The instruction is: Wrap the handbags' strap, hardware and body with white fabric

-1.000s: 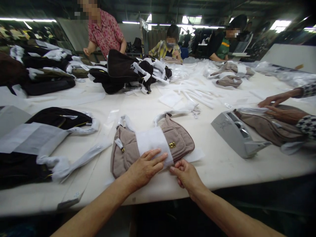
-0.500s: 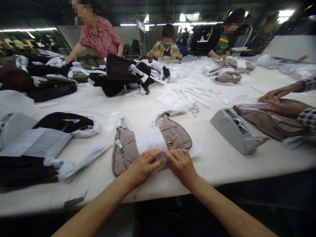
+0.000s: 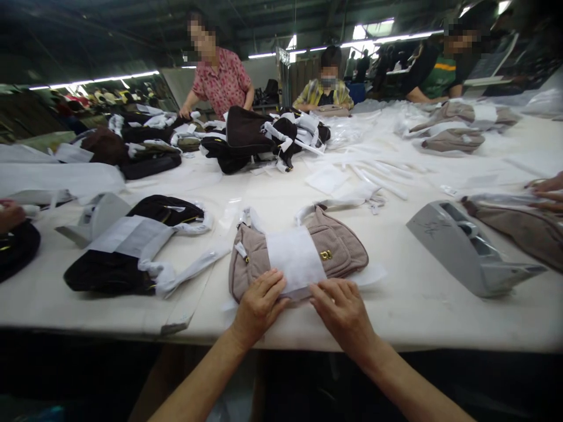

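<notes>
A beige corduroy-like handbag (image 3: 347, 240) with a gold emblem lies on the table before me. Around its middle runs a white wrapping sheet (image 3: 294, 255); its strap is covered in white wrap. My left hand (image 3: 259, 302) rests on the bag's near edge and the sheet's left side, fingers laid over it, thumb apart. The fingers of my right hand (image 3: 341, 305) are curled together at the sheet's near right corner, pinching its edge. The underside of the bag and the tips of some right fingers are hidden.
A grey tape dispenser (image 3: 466, 246) stands right of the bag. Left lie a wrapped black bag (image 3: 118, 269) and another dispenser (image 3: 94, 220). Black bags (image 3: 246, 138) are heaped farther back. A co-worker's hand (image 3: 549, 187) is at the right edge, another person's hand (image 3: 11, 215) at the left.
My hands have moved apart along the bag's near edge, uncovering more of the white sheet. The view has turned left, so the scene sits farther right.
</notes>
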